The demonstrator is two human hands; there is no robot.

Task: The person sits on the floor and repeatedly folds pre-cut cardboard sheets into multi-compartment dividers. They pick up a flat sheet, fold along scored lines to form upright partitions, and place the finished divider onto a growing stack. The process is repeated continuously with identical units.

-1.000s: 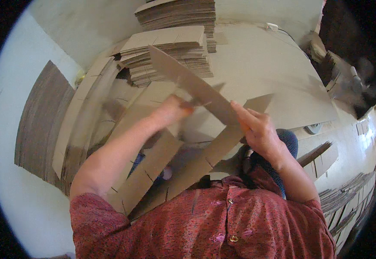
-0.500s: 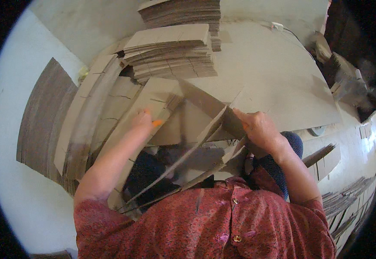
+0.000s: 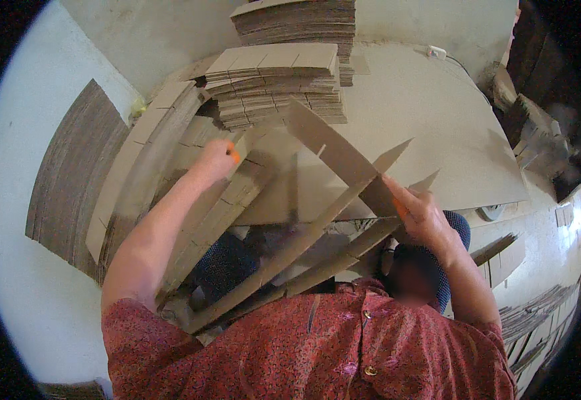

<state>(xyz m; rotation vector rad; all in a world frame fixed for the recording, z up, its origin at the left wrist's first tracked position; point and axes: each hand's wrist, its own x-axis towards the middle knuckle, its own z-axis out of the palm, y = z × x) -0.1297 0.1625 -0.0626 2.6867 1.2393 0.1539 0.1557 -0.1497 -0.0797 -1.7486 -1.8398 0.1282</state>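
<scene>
Closed in a pinch, my left hand [image 3: 217,160] is over the left-hand stack of slotted cardboard strips [image 3: 220,210], at the end of a blurred cardboard strip [image 3: 242,145]. An orange cover shows on one of its fingers. My right hand [image 3: 425,212] grips a slotted cardboard strip [image 3: 330,143] that slants away to the upper left. Two long cardboard strips [image 3: 290,247] cross this piece near my right fingers and run back toward my chest. Orange also shows at my right fingertips, partly hidden by the hand.
Piled cardboard strips [image 3: 277,83] stand at the back of the board-topped surface [image 3: 437,133]. More stacks [image 3: 74,180] lean along the left. A white plug with a cord [image 3: 437,51] lies at the far edge. Slotted cardboard pieces [image 3: 534,310] lie at the lower right.
My left hand has moved up and slightly left. My right hand has shifted a little right and down with its cardboard strip, now turned more openly across the long strips.
</scene>
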